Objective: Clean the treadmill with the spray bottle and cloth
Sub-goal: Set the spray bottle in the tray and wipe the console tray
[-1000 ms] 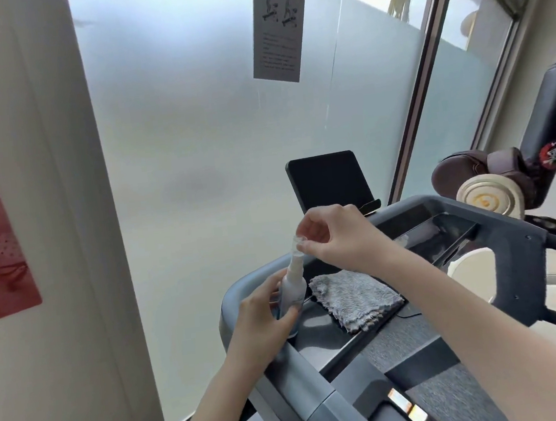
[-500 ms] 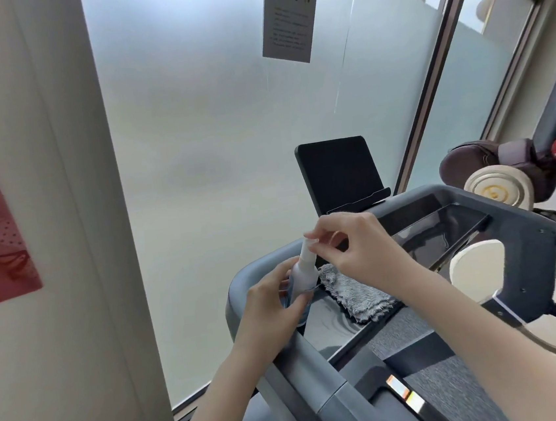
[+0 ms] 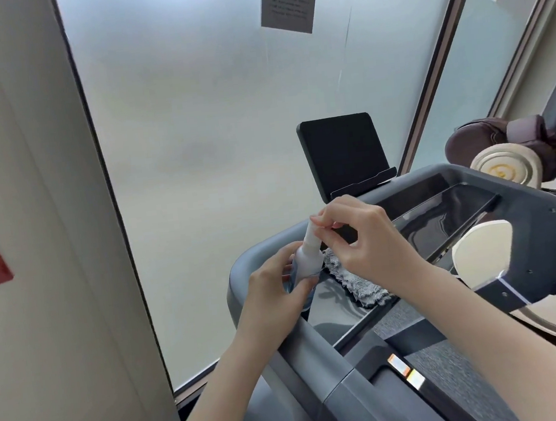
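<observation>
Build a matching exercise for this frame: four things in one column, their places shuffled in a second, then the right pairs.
Things:
1. spray bottle
2. cloth
3. black screen
4. paper notice

Places:
A. stuck on the frosted window
B. lying on the treadmill console
C. held by the left hand, with the right hand pinching its top
D. standing upright at the back of the console

Pairs: 1-C; 2-B; 3-D; 4-A.
</observation>
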